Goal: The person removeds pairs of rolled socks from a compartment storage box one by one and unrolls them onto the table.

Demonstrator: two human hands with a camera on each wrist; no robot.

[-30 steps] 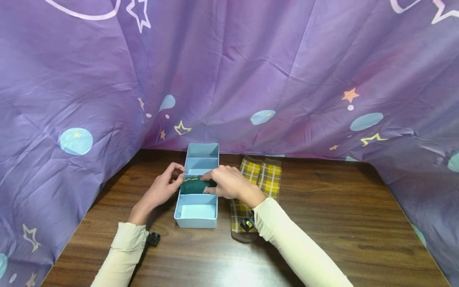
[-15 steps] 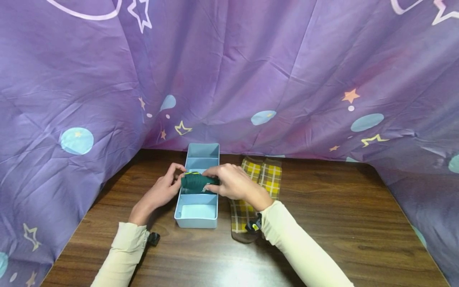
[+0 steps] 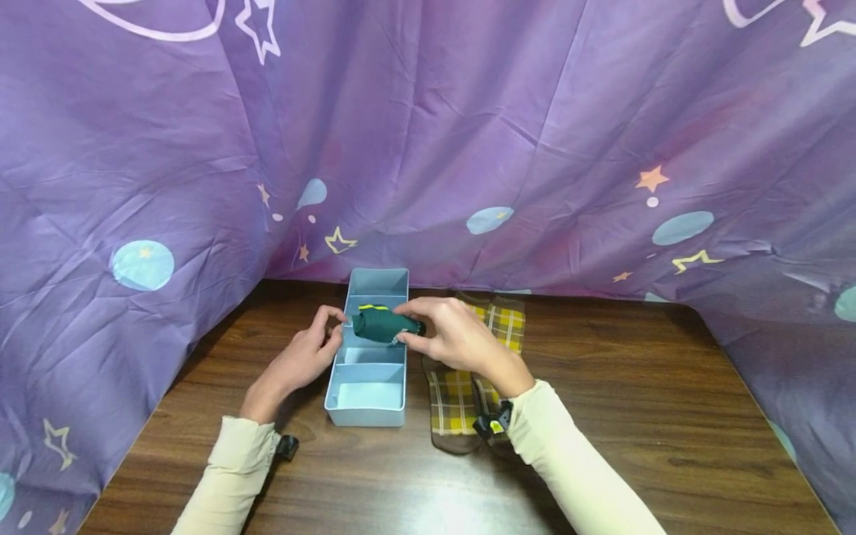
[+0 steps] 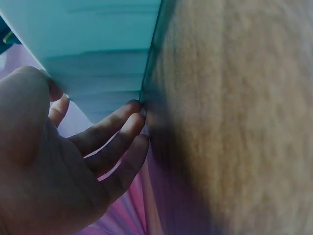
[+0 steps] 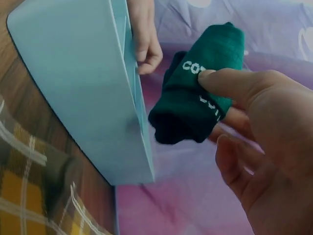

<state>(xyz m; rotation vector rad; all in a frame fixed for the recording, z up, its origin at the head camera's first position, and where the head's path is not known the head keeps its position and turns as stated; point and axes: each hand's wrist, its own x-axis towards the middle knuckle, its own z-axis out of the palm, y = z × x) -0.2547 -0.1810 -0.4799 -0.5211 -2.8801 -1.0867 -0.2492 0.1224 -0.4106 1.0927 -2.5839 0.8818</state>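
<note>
fingers and thumb of the right hand (image 3: 461, 338) are clamped on the green roll (image 3: 380, 325), held above the middle of the box (image 3: 366, 417) and apart from it. from that grip the roll points to nine o'clock, its long axis roughly nine to three, across the box's twelve-to-six length. the left hand (image 3: 304, 355) is at the box's nine o'clock wall, near the roll's free end; whether it pinches the rim or merely touches, i cannot tell.

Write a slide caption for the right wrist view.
The right hand holds a rolled green cloth beside a light blue box, the left hand beyond it, plaid fabric at lower left.
</note>
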